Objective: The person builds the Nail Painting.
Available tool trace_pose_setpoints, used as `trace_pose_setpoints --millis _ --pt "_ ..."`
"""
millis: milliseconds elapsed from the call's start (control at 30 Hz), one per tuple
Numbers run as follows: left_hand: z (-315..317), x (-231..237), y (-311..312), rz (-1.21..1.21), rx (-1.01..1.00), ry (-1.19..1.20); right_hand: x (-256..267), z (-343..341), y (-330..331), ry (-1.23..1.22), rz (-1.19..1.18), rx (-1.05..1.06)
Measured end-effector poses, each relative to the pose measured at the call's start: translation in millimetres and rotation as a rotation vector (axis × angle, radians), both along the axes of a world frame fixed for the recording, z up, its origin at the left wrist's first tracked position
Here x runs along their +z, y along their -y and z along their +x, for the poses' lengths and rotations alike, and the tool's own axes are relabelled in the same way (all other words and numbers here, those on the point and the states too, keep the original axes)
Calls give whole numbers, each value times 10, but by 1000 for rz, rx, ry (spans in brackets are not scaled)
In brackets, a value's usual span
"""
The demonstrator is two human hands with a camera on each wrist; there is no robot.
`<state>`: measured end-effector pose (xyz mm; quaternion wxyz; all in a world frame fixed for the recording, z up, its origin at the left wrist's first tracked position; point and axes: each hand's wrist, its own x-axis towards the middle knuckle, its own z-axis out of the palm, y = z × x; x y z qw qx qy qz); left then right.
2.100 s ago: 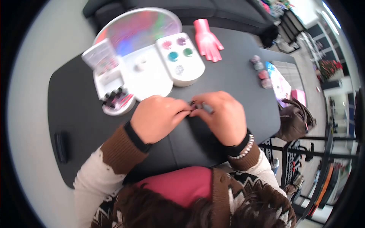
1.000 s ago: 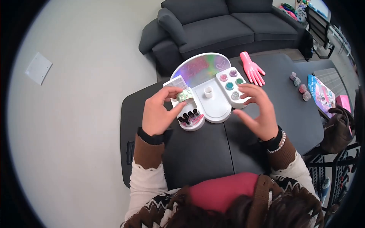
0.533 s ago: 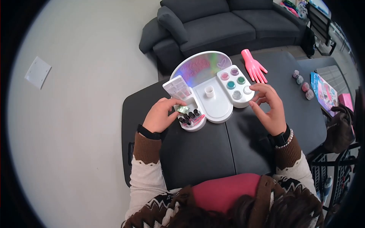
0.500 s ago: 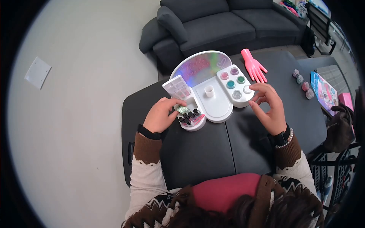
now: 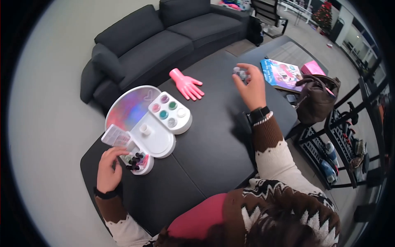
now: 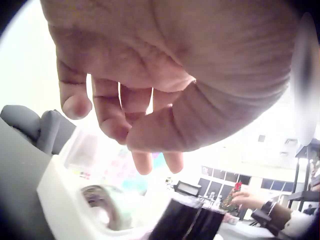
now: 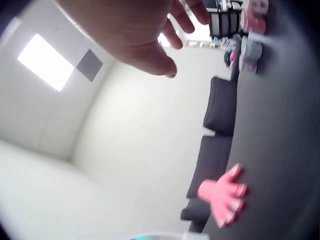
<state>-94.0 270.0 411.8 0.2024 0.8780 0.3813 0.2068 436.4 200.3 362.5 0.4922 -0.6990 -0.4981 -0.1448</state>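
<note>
My left hand (image 5: 109, 168) hovers at the left section of a white manicure play station (image 5: 158, 142), fingers loosely bent and holding nothing. Below it, in the left wrist view, a green-patterned roll (image 6: 102, 206) lies in the white compartment beside black caps (image 6: 186, 220). The bottles with black caps (image 5: 134, 161) stand in the front of that section. My right hand (image 5: 252, 88) reaches over the far right of the table, thumb and fingers spread. Small glitter jars (image 5: 242, 75) show beside its fingertips; the right wrist view shows several jars (image 7: 251, 48) beyond the fingers.
A pink model hand (image 5: 187, 85) lies behind the station. Glitter pots (image 5: 163, 114) fill wells in its right block; one well (image 5: 181, 113) looks white. A boxed set (image 5: 284, 74), a pink box (image 5: 312, 68) and a dark bag (image 5: 319, 99) lie at right. A grey sofa stands behind.
My left hand has let go of the green-patterned roll, now in the compartment. My right hand has moved from the station's right block to the jars at the far right. The head view has turned right.
</note>
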Motion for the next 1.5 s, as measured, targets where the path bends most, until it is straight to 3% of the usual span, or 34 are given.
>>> trace_pose_setpoints --millis 67,100,167,233,300,333,367,500,567,667,833,933,1100,1333,1500 --pt "32 100 83 -52 26 27 -231 499 99 99 -65 -289" --pt "56 116 131 -60 29 138 -338 708 165 100 -62 -294" --pt "170 78 170 -70 32 250 -477 948 227 -93 -424 -352" --pt "474 18 342 -233 -82 532 -461 979 263 -197 -440 -325" --pt "866 87 543 -396 -121 497 -329 878 295 -293 -454 -288" --pt "977 60 578 -451 -152 380 -250 696 292 -205 -355 -340" --pt "1185 47 619 -526 -250 443 -137 487 267 -114 -254 -384" --pt "1778 -172 559 -617 -216 539 358 -610 96 76 154 70" --pt "1967 -302 488 -635 -100 795 386 -1096 60 126 251 343" --pt "2038 -479 451 -578 6 961 223 -1472 91 93 202 564" --pt "1827 -517 383 -570 77 912 72 -1512 46 99 173 717" --pt "1733 -482 355 -489 94 726 -27 -1446 37 -313 -10 856" --pt "1713 -443 383 -367 62 562 -4 -1401 62 -325 -98 867" --pt "1731 -497 370 -312 113 616 -150 -1432 29 -529 -216 1013" --pt "1711 -595 330 -443 44 820 -194 -1480 42 -686 -251 1098"
